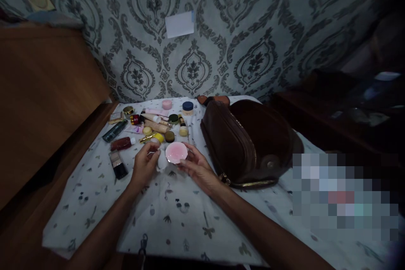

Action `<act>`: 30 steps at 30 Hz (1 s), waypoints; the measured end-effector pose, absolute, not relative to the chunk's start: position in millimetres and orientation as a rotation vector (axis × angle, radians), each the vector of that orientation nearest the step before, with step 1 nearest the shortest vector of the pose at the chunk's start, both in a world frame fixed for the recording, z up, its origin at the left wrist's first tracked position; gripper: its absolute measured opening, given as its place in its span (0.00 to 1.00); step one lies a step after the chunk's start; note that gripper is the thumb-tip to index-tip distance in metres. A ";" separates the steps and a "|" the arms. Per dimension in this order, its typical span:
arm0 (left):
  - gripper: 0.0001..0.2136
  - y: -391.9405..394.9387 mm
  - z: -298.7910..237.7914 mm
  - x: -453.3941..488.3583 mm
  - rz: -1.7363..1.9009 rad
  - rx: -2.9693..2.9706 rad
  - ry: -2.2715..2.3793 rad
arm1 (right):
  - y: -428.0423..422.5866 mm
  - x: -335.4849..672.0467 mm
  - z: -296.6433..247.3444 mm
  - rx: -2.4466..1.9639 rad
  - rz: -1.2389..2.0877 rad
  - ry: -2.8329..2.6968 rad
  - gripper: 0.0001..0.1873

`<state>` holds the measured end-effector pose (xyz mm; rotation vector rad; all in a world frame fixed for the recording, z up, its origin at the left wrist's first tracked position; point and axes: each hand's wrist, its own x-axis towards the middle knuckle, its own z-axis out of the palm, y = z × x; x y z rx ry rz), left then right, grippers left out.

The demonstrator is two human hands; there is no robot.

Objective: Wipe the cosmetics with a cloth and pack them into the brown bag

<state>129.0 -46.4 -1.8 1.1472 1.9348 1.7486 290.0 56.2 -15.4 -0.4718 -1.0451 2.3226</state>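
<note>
My right hand [198, 168] is closed around a small round jar [176, 152] with a pink face and a pale rim, tilted toward me. My left hand [146, 162] is closed in a pinch on a thin white tissue-like piece [162, 161], just left of the jar. Beyond both hands lie a yellow-capped item [158, 137], a small brown round pot [170, 136] and a pale yellow pot [183, 130]. A dark flat makeup brush [118, 165] rests left of my left hand.
A brown leather bag [249, 143] stands right of my hands. Several tubes and jars, among them a dark-red bottle [121, 143] and a blue-lidded jar [187, 108], crowd the back left of the patterned cloth [177, 228]. A wooden cabinet [47, 105] borders the left.
</note>
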 end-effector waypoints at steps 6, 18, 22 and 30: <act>0.14 -38.7 -8.1 132.0 1.835 0.915 1.750 | 54.4 289.8 -14.4 -0.462 2.311 -1.049 0.30; 0.17 -34.7 -9.3 148.9 1.831 0.723 1.402 | 56.2 289.6 -13.4 -0.437 2.304 -0.965 0.28; 0.18 -34.6 -11.4 147.4 1.832 0.654 1.372 | 57.2 288.8 -15.1 -0.442 2.293 -1.005 0.29; 0.13 -36.1 -16.1 139.0 1.891 0.989 1.716 | 56.9 285.1 -22.0 -0.439 2.051 -1.298 0.38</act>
